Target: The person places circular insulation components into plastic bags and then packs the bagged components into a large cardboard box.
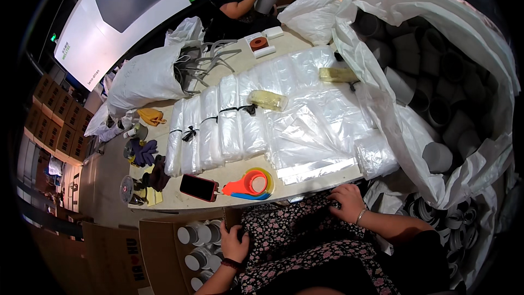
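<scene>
Your left hand (234,245) rests, fingers curled, on your flowered lap by the box of cups (199,251). Your right hand (346,203) lies loosely curled below the desk's (180,199) near edge, holding nothing.

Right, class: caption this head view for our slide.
Seated person's hands rest in lap before table stacked with clear plastic bags.

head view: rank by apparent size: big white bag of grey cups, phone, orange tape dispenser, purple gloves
1. big white bag of grey cups, by far largest
2. orange tape dispenser
3. phone and purple gloves: look alike, no ranking; fisheye bending makes it unsure.
</scene>
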{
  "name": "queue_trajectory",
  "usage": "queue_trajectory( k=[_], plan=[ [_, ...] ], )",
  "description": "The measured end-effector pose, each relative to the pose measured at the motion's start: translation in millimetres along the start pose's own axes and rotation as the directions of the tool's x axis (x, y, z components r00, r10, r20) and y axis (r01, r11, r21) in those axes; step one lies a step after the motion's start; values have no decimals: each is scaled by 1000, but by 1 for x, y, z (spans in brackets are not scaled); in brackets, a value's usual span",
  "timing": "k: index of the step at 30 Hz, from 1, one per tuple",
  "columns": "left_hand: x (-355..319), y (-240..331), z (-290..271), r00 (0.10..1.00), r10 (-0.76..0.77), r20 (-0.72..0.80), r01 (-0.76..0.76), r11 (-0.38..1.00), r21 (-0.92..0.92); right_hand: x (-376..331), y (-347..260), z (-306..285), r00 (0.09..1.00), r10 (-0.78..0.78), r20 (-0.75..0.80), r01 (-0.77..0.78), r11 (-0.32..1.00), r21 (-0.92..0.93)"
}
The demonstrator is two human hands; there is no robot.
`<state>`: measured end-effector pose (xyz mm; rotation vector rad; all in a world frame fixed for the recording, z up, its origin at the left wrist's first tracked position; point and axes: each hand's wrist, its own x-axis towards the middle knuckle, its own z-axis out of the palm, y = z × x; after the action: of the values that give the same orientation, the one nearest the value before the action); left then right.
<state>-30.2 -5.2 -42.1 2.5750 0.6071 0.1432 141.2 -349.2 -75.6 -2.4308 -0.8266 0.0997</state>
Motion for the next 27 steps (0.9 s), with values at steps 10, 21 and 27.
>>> queue_trajectory(
  k=[10, 21, 27],
  plan=[
    [-1, -1, 0, 1000, -18, 17, 18, 1000, 14, 1, -1, -2, 999, -27, -17, 27, 1000, 6],
    [0, -2, 1, 1000, 13, -5, -13, 1000, 15, 0, -1, -2, 1000, -17, -13, 17, 1000, 3],
    [-1, -6, 3, 1000, 12, -5, -12, 999, 37, 1, 3, 1, 1000, -11, -10, 11, 1000, 7]
  ],
)
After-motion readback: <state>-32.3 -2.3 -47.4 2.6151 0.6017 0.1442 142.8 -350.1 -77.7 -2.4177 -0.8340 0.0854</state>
